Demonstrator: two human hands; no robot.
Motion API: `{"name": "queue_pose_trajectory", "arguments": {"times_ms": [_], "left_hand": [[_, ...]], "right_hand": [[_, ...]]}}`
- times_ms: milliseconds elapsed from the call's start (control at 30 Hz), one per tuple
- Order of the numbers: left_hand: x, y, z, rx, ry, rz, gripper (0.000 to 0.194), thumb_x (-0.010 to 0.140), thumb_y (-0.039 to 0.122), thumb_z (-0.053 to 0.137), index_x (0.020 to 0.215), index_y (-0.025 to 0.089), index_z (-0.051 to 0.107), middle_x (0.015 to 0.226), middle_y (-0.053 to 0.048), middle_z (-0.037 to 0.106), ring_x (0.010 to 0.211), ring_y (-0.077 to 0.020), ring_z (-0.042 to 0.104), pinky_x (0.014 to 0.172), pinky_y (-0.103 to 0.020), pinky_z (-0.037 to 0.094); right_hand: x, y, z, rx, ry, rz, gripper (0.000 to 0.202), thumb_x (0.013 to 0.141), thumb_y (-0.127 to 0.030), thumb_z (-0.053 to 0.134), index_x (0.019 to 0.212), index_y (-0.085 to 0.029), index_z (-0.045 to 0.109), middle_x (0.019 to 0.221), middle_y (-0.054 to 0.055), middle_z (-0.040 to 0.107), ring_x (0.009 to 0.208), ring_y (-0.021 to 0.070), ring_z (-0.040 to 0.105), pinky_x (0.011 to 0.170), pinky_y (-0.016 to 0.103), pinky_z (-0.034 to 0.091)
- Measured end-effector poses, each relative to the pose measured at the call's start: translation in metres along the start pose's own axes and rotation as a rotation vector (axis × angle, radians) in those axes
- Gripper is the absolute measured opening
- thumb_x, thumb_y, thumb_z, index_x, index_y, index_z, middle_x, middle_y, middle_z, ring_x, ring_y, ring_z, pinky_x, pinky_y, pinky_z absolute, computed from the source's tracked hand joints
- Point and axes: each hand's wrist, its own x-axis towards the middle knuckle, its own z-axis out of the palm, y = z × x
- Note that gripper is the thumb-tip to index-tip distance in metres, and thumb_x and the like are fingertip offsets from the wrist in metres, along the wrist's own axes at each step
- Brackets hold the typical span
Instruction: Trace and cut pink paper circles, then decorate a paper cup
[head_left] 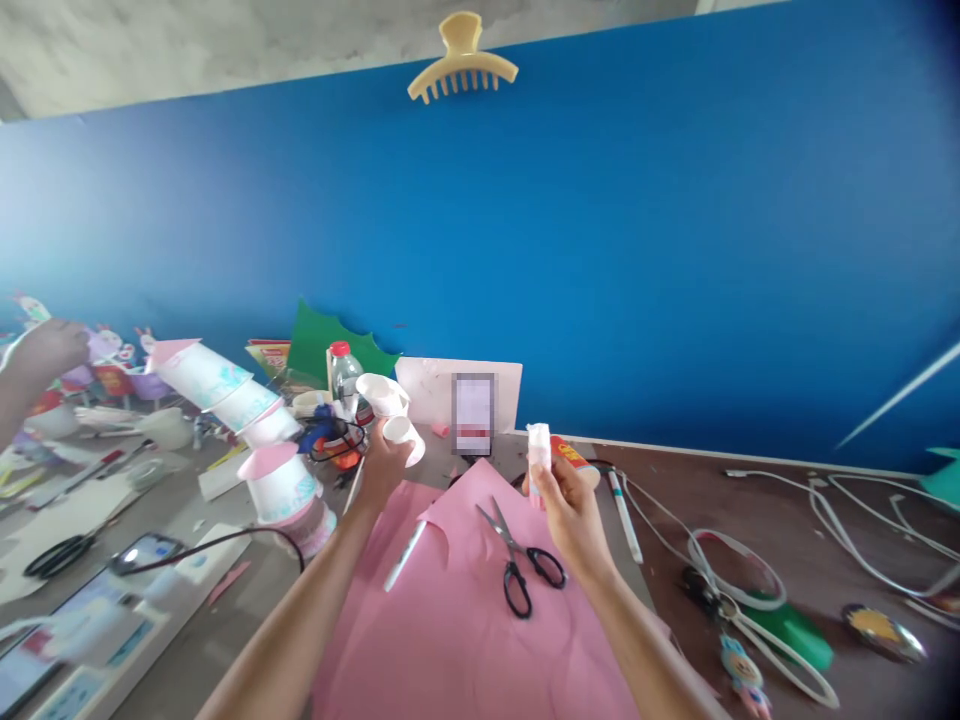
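— Head view: notice the right hand (568, 497)?
— Yes. Pinching a small white-and-pink stick (538, 455) upright, just beside a red-and-yellow canister (574, 456) (lettered in yellow, too small to read).
— And the left hand (382, 465)?
— Touching a white cup (400, 431) near the bottle (345, 375); can't tell whether gripped.
— Other writing?
— Pixelated on the upright screen (473, 415), unreadable on the yellow packet (271, 354). Nearer, scissors (514, 546) on pink paper (480, 650).

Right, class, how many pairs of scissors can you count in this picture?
2. One pair of scissors lies on the pink paper; the other pair lies at the far left of the picture. More may be hidden among the clutter.
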Motion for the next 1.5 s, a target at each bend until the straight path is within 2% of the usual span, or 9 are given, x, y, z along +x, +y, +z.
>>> {"name": "queue_pose_trajectory", "arguments": {"times_ms": [200, 333, 500, 600, 733, 967, 1233, 1367, 1500], "left_hand": [[-0.003, -0.025, 0.016, -0.045, -0.028, 0.042, 0.062, 0.069, 0.013, 0.06, 0.129, 0.012, 0.046, 0.129, -0.017, 0.058, 0.125, -0.0306, 0.053, 0.107, -0.044, 0.042], [-0.016, -0.027, 0.009, -0.052, 0.044, 0.108, 0.067, 0.076, 0.016, 0.054, 0.14, 0.012, 0.034, 0.146, -0.02, 0.042, 0.14, -0.0344, 0.035, 0.115, -0.053, 0.029], [-0.059, -0.001, -0.016, -0.052, 0.037, 0.236, 0.042, 0.083, 0.022, 0.052, 0.124, 0.021, 0.05, 0.128, -0.011, 0.057, 0.123, -0.0263, 0.052, 0.106, -0.045, 0.041], [-0.096, 0.025, -0.025, 0.008, -0.24, 0.335, 0.02, 0.087, 0.021, 0.048, 0.102, 0.021, 0.06, 0.104, -0.007, 0.067, 0.1, -0.0222, 0.063, 0.09, -0.037, 0.05], [-0.135, 0.043, -0.03, 0.315, -0.642, 0.279, 0.015, 0.087, 0.02, 0.048, 0.088, 0.018, 0.063, 0.09, -0.007, 0.07, 0.084, -0.0228, 0.065, 0.075, -0.034, 0.049], [-0.168, 0.045, -0.016, 0.551, -0.799, 0.469, 0.017, 0.089, 0.021, 0.048, 0.086, 0.016, 0.064, 0.095, -0.009, 0.067, 0.092, -0.0258, 0.061, 0.082, -0.039, 0.048], [-0.18, 0.043, -0.011, 0.565, -0.883, 0.479, 0.018, 0.091, 0.024, 0.051, 0.099, 0.015, 0.064, 0.105, -0.012, 0.065, 0.101, -0.0289, 0.057, 0.088, -0.045, 0.047], [-0.176, 0.045, -0.012, 0.566, -0.945, 0.46, 0.019, 0.091, 0.023, 0.05, 0.104, 0.015, 0.062, 0.109, -0.012, 0.064, 0.103, -0.0285, 0.057, 0.09, -0.044, 0.046], [-0.176, 0.041, -0.007, 0.572, -0.931, 0.47, 0.018, 0.091, 0.018, 0.049, 0.104, 0.017, 0.061, 0.107, -0.011, 0.065, 0.103, -0.0278, 0.057, 0.088, -0.042, 0.046]], "right_hand": [[-0.01, 0.007, 0.01, -0.101, -0.125, 0.011, 0.039, 0.087, -0.053, 0.054, 0.067, -0.02, 0.054, 0.059, -0.003, 0.046, 0.051, 0.0119, 0.038, 0.048, 0.025, 0.031], [-0.009, 0.011, 0.009, -0.144, -0.154, 0.003, 0.039, 0.088, -0.052, 0.052, 0.065, -0.02, 0.053, 0.059, -0.002, 0.047, 0.051, 0.0125, 0.039, 0.05, 0.026, 0.032], [-0.01, 0.013, 0.012, -0.164, -0.153, 0.002, 0.04, 0.089, -0.053, 0.05, 0.064, -0.021, 0.051, 0.059, -0.002, 0.048, 0.052, 0.013, 0.041, 0.05, 0.026, 0.033], [-0.012, 0.012, 0.011, -0.184, -0.145, -0.005, 0.043, 0.09, -0.055, 0.047, 0.064, -0.021, 0.05, 0.06, -0.002, 0.047, 0.054, 0.0133, 0.042, 0.052, 0.026, 0.034], [-0.009, 0.014, 0.003, -0.237, -0.13, -0.034, 0.046, 0.09, -0.059, 0.046, 0.067, -0.02, 0.055, 0.062, -0.002, 0.049, 0.056, 0.0142, 0.043, 0.053, 0.027, 0.035], [-0.005, 0.034, -0.009, -0.395, -0.158, -0.106, 0.037, 0.084, -0.053, 0.062, 0.084, -0.018, 0.074, 0.074, 0.004, 0.063, 0.072, 0.0205, 0.057, 0.066, 0.031, 0.046], [-0.004, 0.056, 0.034, -0.503, -0.273, -0.165, 0.027, 0.085, -0.041, 0.06, 0.082, -0.02, 0.076, 0.074, 0.005, 0.063, 0.071, 0.0231, 0.06, 0.066, 0.036, 0.048], [0.009, 0.057, 0.063, -0.513, -0.31, -0.223, 0.024, 0.082, -0.039, 0.061, 0.09, -0.021, 0.076, 0.077, 0.005, 0.061, 0.076, 0.0238, 0.059, 0.072, 0.039, 0.049], [0.03, 0.052, 0.088, -0.52, -0.331, -0.257, 0.024, 0.085, -0.04, 0.059, 0.081, -0.022, 0.075, 0.071, 0.003, 0.058, 0.073, 0.0217, 0.056, 0.074, 0.036, 0.046]]}}
